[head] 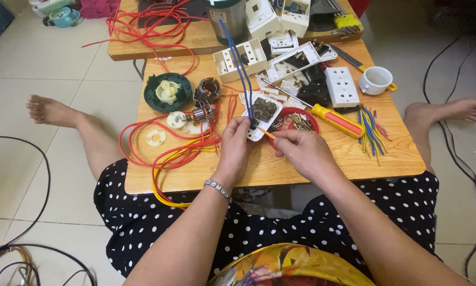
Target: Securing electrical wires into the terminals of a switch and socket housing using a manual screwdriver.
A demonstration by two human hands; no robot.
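Your left hand (234, 144) comes in from below, forearm angled up over the table edge, fingers curled around the near end of the white socket housing (261, 115), clamped on it. The housing sits tilted on the wooden table (349, 159), dark insert facing up, just left of the red dish (296, 121). The blue wires (239, 69) run up from the housing toward the steel pot (227, 16) at the far edge.

Your right hand (301, 151) lies knuckles up beside the left one, fingertips pinched together on a short orange wire (267, 133). Its free tip points at the housing's near corner; can't tell if it touches.

Around you:
- the red dish, round and full of small screws, touches the housing's right side
- screwdriver (330, 117) with a yellow and red handle lies diagonally right of the dish, shaft pointing up-left
- white multi-socket block (342, 86), rectangular, sits beyond the screwdriver
- white cup (376, 80) with a yellow handle, near the right edge
- bundle of cut wire pieces (371, 135), blue, yellow and red, right of the screwdriver handle
- round green motor cover (167, 91) at far left, copper-wound rotor (201, 114) just beside it
- loose red cable (158, 145) loops over the left edge
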